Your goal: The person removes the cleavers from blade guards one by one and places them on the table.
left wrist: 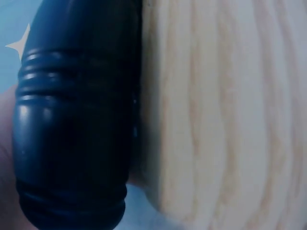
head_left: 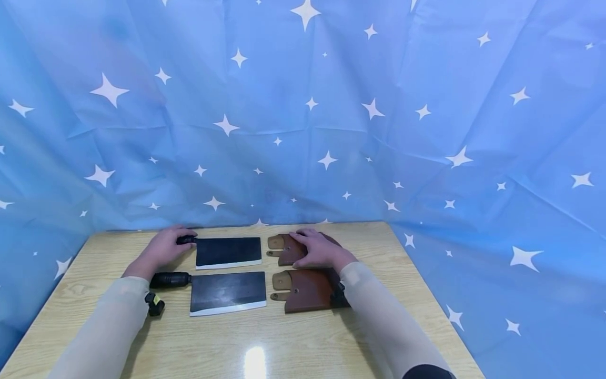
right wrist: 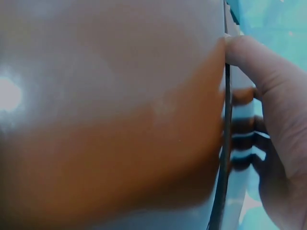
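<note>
Two cleavers with black handles lie flat, one behind the other, blades pointing right. My left hand (head_left: pixel 165 248) is at the handle of the far cleaver (head_left: pixel 228 250), fingers over it and covering most of it. The near cleaver (head_left: pixel 229 290) lies below that hand; its ribbed handle (left wrist: pixel 72 124) fills much of the left wrist view. My right hand (head_left: pixel 319 250) spans the far brown leather sheath (head_left: pixel 288 255), thumb on its near edge and fingers toward its far edge. The near leather sheath (head_left: pixel 307 297) lies under the right wrist.
Everything lies on a light wood-grain table (head_left: pixel 218 342). A blue cloth with white stars (head_left: pixel 284 116) hangs behind the table's back edge and along its sides. A small black device (head_left: pixel 154 304) is strapped at the left wrist.
</note>
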Tool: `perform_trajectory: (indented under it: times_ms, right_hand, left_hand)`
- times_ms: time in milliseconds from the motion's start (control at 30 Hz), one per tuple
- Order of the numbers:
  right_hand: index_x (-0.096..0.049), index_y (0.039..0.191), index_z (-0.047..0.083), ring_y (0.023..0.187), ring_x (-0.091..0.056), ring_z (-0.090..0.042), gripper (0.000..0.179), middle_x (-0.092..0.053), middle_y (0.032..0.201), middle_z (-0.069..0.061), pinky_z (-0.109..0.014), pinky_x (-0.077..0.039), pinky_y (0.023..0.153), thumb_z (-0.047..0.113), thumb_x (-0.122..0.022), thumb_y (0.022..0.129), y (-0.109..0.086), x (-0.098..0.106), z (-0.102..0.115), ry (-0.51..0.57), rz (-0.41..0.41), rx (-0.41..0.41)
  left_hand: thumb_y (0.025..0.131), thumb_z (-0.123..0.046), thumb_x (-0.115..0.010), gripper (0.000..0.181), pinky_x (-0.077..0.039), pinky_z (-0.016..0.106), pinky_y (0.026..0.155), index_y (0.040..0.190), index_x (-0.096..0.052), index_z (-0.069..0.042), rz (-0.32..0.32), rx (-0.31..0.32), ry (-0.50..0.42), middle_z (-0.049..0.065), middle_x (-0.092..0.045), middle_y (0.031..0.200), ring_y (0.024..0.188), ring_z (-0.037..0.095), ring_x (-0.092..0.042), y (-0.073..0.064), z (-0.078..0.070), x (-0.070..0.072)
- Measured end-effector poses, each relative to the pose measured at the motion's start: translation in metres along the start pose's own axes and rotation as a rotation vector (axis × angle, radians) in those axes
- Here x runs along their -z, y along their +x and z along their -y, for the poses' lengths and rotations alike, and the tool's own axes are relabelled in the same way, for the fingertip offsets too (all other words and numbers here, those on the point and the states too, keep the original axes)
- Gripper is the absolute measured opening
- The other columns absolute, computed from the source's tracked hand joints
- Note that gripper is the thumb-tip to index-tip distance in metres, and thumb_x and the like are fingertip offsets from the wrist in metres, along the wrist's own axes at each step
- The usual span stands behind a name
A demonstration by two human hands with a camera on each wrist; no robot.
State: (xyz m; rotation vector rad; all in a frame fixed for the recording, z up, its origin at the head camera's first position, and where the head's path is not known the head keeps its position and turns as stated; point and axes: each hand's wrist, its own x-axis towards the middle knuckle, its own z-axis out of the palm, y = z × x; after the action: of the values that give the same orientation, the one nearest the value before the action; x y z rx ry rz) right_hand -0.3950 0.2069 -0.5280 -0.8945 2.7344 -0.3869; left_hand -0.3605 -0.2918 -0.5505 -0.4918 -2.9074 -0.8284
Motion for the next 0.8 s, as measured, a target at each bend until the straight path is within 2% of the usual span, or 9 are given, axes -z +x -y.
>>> perform_trajectory:
  times_ms: [233,467,667,800]
  right_hand:
    - [-0.027,0.178,0.029,0.167,-0.021,-0.038,0.108,-0.022,0.182,-0.010,-0.061,-0.036,0.125,0.067,-0.081,0.092,0.0006,-0.0002,-0.0004,0.006,0.029,-0.031]
    - [-0.027,0.178,0.030,0.167,-0.021,-0.038,0.109,-0.022,0.183,-0.009,-0.061,-0.036,0.125,0.068,-0.081,0.092,0.0010,-0.0008,-0.0020,0.010,0.028,-0.037]
    - [-0.028,0.178,0.028,0.167,-0.021,-0.038,0.108,-0.021,0.183,-0.009,-0.061,-0.033,0.127,0.063,-0.084,0.092,0.0003,-0.0016,-0.0011,0.017,0.019,-0.016]
    - [-0.029,0.177,0.028,0.168,-0.020,-0.037,0.109,-0.020,0.184,-0.008,-0.061,-0.033,0.127,0.065,-0.084,0.091,-0.0008,-0.0002,-0.0010,0.036,0.014,-0.008]
  left_hand:
    - [0.108,-0.025,-0.074,0.044,-0.041,0.075,0.113,0.146,-0.071,-0.004,0.023,0.036,-0.024,0.031,-0.055,0.157,0.142,0.059,-0.049,-0.0018,-0.0035,0.0005]
    - [0.107,-0.025,-0.075,0.044,-0.043,0.077,0.110,0.146,-0.071,-0.004,0.017,0.064,-0.009,0.032,-0.055,0.155,0.139,0.061,-0.051,-0.0007,-0.0053,0.0003]
    - [0.105,-0.021,-0.075,0.042,-0.044,0.077,0.108,0.142,-0.072,-0.002,0.005,0.056,-0.009,0.033,-0.057,0.153,0.136,0.061,-0.054,-0.0022,-0.0082,0.0016]
    - [0.105,-0.021,-0.075,0.045,-0.042,0.078,0.109,0.145,-0.070,-0.001,0.004,0.049,0.000,0.034,-0.056,0.154,0.138,0.062,-0.051,-0.0029,-0.0086,0.0024]
